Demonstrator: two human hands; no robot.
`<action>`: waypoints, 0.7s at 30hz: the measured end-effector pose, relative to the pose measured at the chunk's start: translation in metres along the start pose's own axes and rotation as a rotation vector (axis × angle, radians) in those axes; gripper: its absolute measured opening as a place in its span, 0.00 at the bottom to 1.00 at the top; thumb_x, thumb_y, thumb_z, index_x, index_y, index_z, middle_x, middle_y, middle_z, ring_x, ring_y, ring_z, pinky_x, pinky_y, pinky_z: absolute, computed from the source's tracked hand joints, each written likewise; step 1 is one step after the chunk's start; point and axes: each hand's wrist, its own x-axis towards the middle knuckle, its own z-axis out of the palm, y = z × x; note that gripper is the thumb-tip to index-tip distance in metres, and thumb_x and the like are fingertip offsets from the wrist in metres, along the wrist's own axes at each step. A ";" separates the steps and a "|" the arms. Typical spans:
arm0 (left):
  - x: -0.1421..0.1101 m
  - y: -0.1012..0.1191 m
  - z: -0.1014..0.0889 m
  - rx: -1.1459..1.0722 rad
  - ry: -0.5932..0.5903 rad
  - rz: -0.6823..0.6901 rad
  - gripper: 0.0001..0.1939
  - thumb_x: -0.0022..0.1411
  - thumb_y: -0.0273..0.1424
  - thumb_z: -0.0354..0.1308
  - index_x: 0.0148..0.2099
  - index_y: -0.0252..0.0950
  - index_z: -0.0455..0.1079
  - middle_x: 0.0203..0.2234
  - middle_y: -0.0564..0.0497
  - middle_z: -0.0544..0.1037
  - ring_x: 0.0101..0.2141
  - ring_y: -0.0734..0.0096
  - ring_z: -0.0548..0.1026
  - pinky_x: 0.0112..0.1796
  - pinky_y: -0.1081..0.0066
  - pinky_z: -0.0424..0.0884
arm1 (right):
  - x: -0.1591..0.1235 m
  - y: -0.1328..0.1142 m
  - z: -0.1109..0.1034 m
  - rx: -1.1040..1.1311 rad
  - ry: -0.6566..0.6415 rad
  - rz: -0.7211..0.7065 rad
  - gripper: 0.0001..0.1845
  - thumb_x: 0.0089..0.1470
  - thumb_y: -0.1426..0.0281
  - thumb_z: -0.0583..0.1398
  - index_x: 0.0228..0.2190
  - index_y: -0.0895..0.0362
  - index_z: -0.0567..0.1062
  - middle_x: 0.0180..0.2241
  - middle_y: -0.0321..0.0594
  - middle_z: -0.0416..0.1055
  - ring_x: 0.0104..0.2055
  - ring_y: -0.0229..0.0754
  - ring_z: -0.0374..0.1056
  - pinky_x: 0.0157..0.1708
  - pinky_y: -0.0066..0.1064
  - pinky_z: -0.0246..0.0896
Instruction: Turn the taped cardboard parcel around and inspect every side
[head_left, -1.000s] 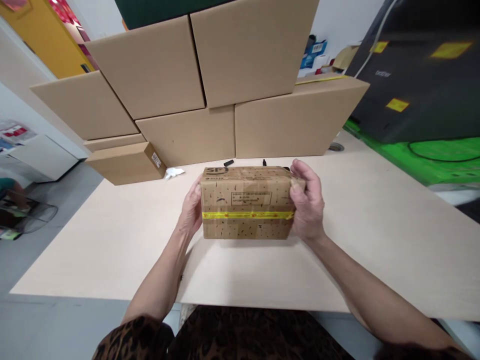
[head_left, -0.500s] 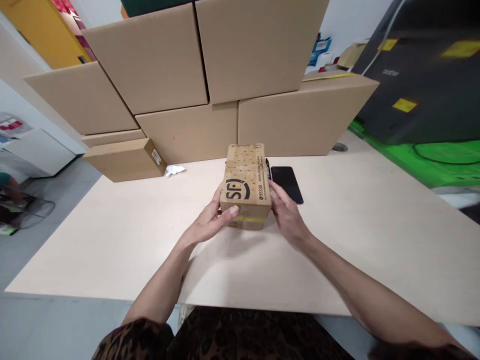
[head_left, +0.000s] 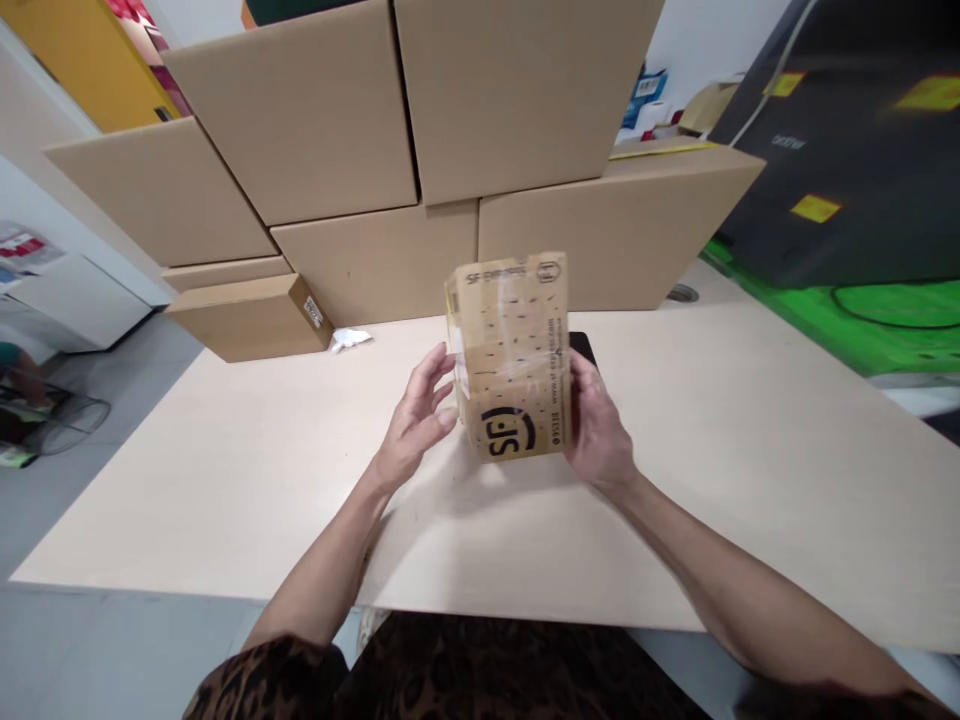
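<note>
A small brown cardboard box [head_left: 517, 360] with black "SF" print and clear tape is tilted up above the table, its printed face turned towards me. My right hand [head_left: 602, 425] grips its right side, with the fingers partly hidden behind the box. My left hand [head_left: 416, 420] is beside the left side, thumb and fingers apart and curved; the fingertips are at or very near the box edge. A white patch, perhaps a label, shows on that left side. Behind the box and my right hand, a black phone [head_left: 582, 347] lies mostly hidden on the table.
Large cardboard boxes [head_left: 525, 100] are stacked along the table's back. A flat carton [head_left: 240, 318] stands at the back left, with a crumpled white scrap [head_left: 350, 339] beside it. To the right is a large dark machine [head_left: 847, 160] over a green surface [head_left: 885, 320].
The box has been lifted and tipped so its printed top faces me, shifting slightly right. My left hand has loosened from its front corner. More of the phone is now covered.
</note>
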 end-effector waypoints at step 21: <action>0.008 0.000 0.016 -0.184 0.188 -0.324 0.38 0.60 0.66 0.61 0.61 0.47 0.73 0.68 0.44 0.73 0.62 0.46 0.74 0.60 0.50 0.70 | 0.002 0.014 -0.010 -0.236 -0.030 -0.155 0.23 0.68 0.50 0.59 0.60 0.39 0.77 0.67 0.35 0.72 0.73 0.53 0.61 0.77 0.57 0.49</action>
